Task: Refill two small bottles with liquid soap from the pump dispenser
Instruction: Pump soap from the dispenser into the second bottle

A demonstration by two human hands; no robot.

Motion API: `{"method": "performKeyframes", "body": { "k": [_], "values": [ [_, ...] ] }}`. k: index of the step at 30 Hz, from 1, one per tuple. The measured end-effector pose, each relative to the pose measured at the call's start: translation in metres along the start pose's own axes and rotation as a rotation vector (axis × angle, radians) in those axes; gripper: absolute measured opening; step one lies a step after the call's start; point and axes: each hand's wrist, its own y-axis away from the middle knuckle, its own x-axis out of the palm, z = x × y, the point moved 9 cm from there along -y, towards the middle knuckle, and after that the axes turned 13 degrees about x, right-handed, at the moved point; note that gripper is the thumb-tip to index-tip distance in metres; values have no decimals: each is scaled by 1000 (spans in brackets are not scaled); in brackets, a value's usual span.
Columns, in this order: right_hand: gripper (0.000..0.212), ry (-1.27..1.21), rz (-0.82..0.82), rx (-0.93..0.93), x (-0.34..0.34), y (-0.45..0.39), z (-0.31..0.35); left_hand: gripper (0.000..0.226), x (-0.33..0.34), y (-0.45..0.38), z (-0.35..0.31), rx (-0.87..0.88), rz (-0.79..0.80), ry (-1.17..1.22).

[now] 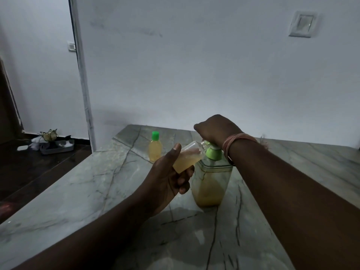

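Capped bottle [155, 147], frame centre: full. Left hand [167, 178] grips tilted second bottle [187, 158], part-filled; right hand [214, 129] presses pump dispenser [212, 180].

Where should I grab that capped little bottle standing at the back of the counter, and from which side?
Take the capped small bottle round its yellow body, just under the green cap. It stands upright and apart from the pump dispenser, with bare marble counter on its left. Coming from the left or front looks easiest, since both hands are busy to its right.
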Motion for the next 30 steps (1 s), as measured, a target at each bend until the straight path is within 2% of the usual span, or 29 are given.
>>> {"method": "performKeyframes", "body": {
  "k": [6, 10, 12, 16, 20, 25, 30],
  "values": [
    [25, 150, 13, -27, -3, 4, 12, 54, 1, 2, -2, -6, -9, -5],
    [25, -39, -25, -16, -4, 0, 4, 55, 2, 1, 0, -11, 7, 16],
    [24, -44, -2, -7, -1, 1, 0, 54, 1, 1, 1, -12, -4, 27],
    [26, 49, 1, -22, -2, 4, 5, 57, -1, -1, 0, -12, -21, 14],
    [26, 147, 84, -28, 1, 8, 12, 55, 0, 2, -3, 7, -3, 0],
    [29, -116, 32, 7, -2, 2, -2, 56, -2, -1, 1, -2, 3, 0],
    [21, -38, 28, 0, -3, 6, 0, 66, 0, 0, 1, -22, -13, -7]
  ]
}}
